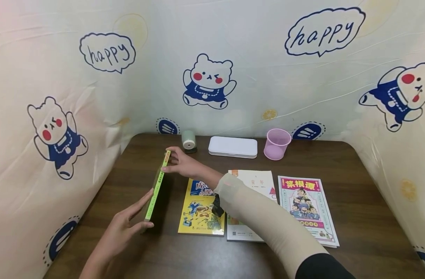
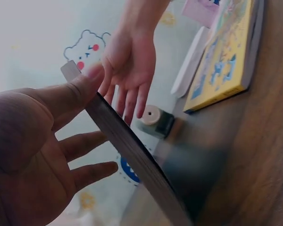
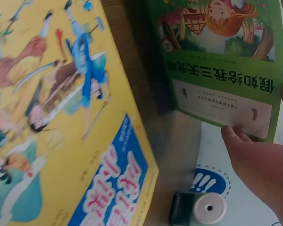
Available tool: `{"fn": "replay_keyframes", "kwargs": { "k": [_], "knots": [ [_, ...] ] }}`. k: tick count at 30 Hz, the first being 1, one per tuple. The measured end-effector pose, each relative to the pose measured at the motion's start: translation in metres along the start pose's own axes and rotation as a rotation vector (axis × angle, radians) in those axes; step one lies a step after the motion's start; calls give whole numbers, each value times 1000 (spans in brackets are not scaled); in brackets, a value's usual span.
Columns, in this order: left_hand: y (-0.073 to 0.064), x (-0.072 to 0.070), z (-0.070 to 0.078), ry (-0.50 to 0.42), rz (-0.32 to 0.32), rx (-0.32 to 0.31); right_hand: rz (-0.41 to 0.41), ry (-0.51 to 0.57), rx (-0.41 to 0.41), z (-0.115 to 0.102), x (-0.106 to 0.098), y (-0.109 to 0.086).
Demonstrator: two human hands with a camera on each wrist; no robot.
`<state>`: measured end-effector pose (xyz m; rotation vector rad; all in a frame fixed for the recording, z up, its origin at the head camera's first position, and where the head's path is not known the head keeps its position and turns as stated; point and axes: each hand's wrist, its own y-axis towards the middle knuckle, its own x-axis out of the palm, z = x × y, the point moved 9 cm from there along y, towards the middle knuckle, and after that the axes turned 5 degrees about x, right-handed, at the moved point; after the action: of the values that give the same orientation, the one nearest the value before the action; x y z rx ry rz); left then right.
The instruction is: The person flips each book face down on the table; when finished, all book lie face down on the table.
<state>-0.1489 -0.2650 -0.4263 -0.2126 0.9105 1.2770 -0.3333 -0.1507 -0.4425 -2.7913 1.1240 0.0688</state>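
A thin green book (image 1: 158, 190) stands tilted on edge above the left part of the table, its yellow-green spine facing up. My left hand (image 1: 120, 228) grips its near end, thumb on one side and fingers on the other. At the far end, my right hand (image 1: 182, 162) pinches the top of the book. The right wrist view shows the green cover (image 3: 221, 70) with a drawn girl, with right fingertips at its edge. Page edges (image 2: 137, 155) of the book appear in the left wrist view.
A yellow book (image 1: 200, 213), a white book (image 1: 251, 178) partly hidden under my right arm, and a pink-titled book (image 1: 306, 209) lie in a row. Behind them stand a green cylindrical object (image 1: 188, 138), a white case (image 1: 232, 147) and a pink cup (image 1: 277, 144). Printed cloth hangs around the table.
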Motion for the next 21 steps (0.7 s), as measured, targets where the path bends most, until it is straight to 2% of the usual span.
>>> {"fn": "replay_keyframes", "kwargs": {
  "k": [4,8,18,21],
  "knots": [
    [-1,18,-17,-41,-81,-67,-15,7,10,11,-4,-4],
    [1,32,-29,-59,-138,-112,4,-42,15,19,-11,-8],
    [-2,43,-42,-54,-128,-125,35,-201,59,38,-19,-13],
    [-4,45,-47,-23,-119,-155,48,-306,78,44,-21,-13]
  ]
}}
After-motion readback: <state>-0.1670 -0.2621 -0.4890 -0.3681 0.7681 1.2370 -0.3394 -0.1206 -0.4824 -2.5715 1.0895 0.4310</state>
